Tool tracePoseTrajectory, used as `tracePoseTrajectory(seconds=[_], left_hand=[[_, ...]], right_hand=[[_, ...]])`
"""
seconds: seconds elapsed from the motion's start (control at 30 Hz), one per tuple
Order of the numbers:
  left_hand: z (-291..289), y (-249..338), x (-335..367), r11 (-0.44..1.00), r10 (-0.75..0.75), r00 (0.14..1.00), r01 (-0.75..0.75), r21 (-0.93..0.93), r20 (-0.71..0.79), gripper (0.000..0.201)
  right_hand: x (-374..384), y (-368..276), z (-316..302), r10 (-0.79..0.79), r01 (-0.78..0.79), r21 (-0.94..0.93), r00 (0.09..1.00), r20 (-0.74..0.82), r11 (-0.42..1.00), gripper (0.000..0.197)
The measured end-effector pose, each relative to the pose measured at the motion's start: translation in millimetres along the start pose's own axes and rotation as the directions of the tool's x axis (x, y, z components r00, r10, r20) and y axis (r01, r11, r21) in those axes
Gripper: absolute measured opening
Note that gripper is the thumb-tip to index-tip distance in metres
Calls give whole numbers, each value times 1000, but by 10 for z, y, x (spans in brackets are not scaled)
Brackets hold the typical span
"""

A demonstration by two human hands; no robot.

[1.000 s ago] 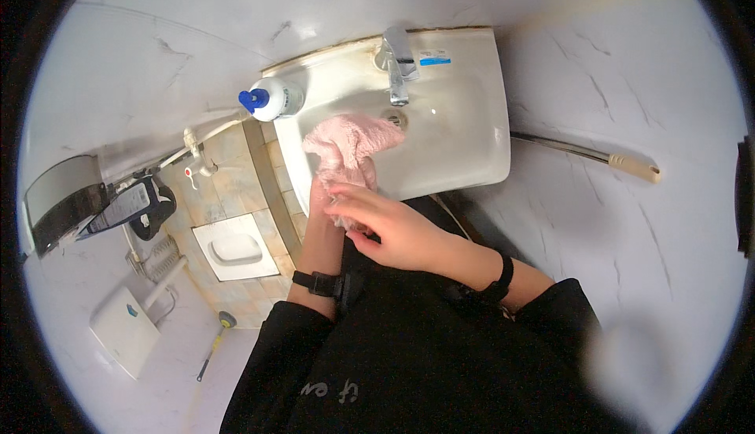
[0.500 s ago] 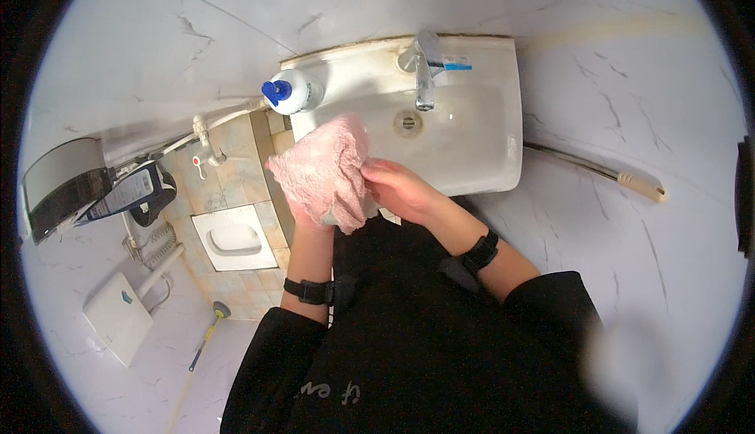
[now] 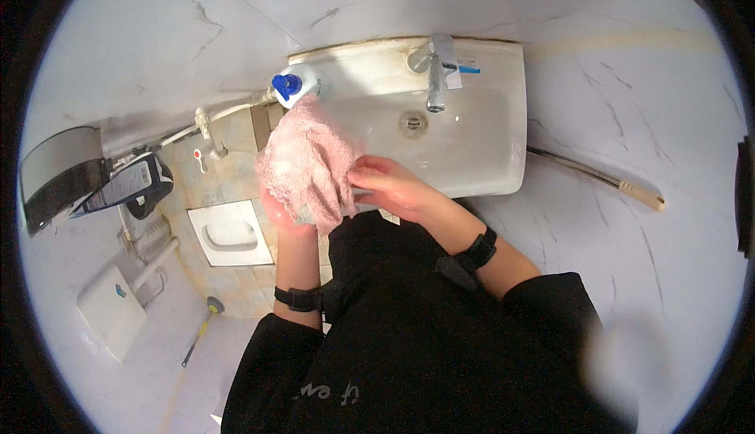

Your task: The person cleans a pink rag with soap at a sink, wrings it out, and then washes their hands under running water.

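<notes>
A crumpled pink terry cloth (image 3: 307, 162) is held up over the sink's near left corner. My left hand (image 3: 281, 215) grips it from below and the left, with most of its fingers covered by the folds. Against the cloth's right edge, my right hand (image 3: 391, 186) closes its thumb and fingers on the fabric. Under the cloth's lower edge a small pale grey-green patch (image 3: 303, 215) shows beside my left hand; what it belongs to is hidden.
The white sink (image 3: 487, 151) has a chrome faucet (image 3: 436, 80) at its back. A white pump bottle with a blue top (image 3: 288, 85) stands at its back left corner, close behind the cloth. Farther left are a wall tap (image 3: 206, 147) and a squat toilet (image 3: 233, 233).
The cloth and my left hand have shifted left, and the cloth hangs in different folds. My right hand has moved slightly left with it. The view has shifted a little.
</notes>
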State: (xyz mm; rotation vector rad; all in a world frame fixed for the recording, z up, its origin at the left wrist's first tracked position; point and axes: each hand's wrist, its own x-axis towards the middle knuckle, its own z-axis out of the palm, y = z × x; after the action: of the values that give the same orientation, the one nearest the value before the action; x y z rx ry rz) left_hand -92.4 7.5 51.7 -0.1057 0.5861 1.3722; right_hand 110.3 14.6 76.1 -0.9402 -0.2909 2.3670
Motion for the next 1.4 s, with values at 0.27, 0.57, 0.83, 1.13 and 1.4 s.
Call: tracePoseTrajectory(seconds=[0.27, 0.57, 0.83, 1.13, 1.4], left_hand=[[-85, -55, 21, 964, -132, 991, 132, -229, 16, 54], [-194, -160, 107, 981, -120, 989, 105, -161, -87, 71], [146, 127, 243, 958, -165, 982, 182, -220, 92, 90], [454, 227, 264, 958, -177, 981, 189, -216, 76, 99], [531, 312, 367, 963, -172, 976, 196, -187, 135, 101]], right_hand=[[50, -27, -301, -335, 152, -398, 831, -444, 905, 19], [127, -558, -160, -520, -36, -902, 807, -281, 430, 27], [822, -1367, 825, -735, 200, -980, 664, 134, 2, 27], [1619, -1210, 745, -474, 65, -998, 879, 60, -5, 31], [1579, -1168, 778, -438, 62, -997, 896, 79, -54, 37]])
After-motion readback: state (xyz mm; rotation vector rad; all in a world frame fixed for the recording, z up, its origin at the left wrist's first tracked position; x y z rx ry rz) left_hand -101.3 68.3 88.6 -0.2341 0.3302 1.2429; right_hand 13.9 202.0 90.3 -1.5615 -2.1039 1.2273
